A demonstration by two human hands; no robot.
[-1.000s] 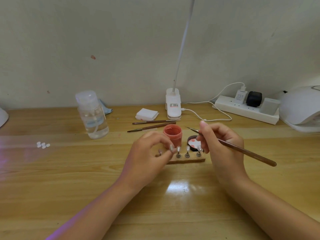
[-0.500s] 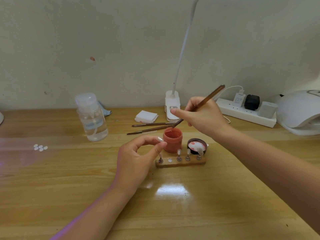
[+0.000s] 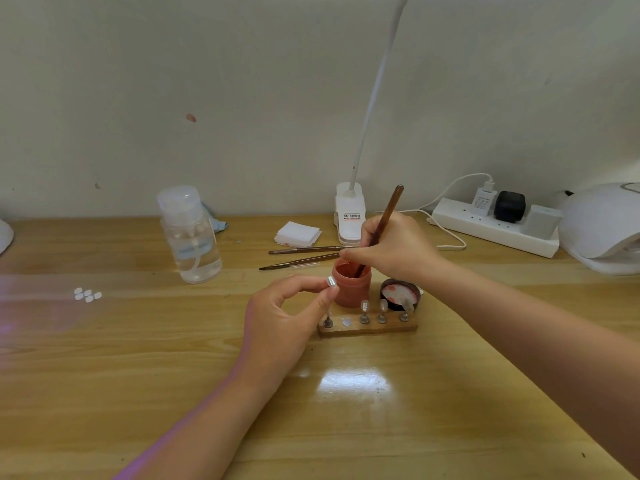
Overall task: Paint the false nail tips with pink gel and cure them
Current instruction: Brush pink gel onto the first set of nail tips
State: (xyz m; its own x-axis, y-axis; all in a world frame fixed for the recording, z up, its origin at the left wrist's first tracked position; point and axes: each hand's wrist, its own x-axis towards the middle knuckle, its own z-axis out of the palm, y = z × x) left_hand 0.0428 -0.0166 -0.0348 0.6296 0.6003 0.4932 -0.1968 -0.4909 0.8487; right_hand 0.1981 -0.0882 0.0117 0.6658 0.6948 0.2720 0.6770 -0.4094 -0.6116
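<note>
My left hand (image 3: 284,320) pinches a clear false nail tip (image 3: 331,282) on its small stand between thumb and forefinger, just left of the pink gel jar (image 3: 351,289). My right hand (image 3: 394,249) grips a brown brush (image 3: 384,221) nearly upright, its bristle end down inside the open jar. A wooden holder (image 3: 369,328) in front of the jar carries several more nail tips on metal pegs. The jar's dark lid (image 3: 400,293) lies upturned to the right. A white curing lamp (image 3: 602,226) sits at the far right.
A clear pump bottle (image 3: 190,235) stands at the left. Two spare brushes (image 3: 304,256) and a white pad stack (image 3: 298,233) lie behind the jar. A clip lamp (image 3: 350,216), a power strip (image 3: 495,226) and loose nail tips (image 3: 87,294) are also on the wooden desk.
My right hand swung the brush from beside the holder up and over to the jar, then tipped it upright with its tip in the gel. My left hand lifted one nail tip off the holder.
</note>
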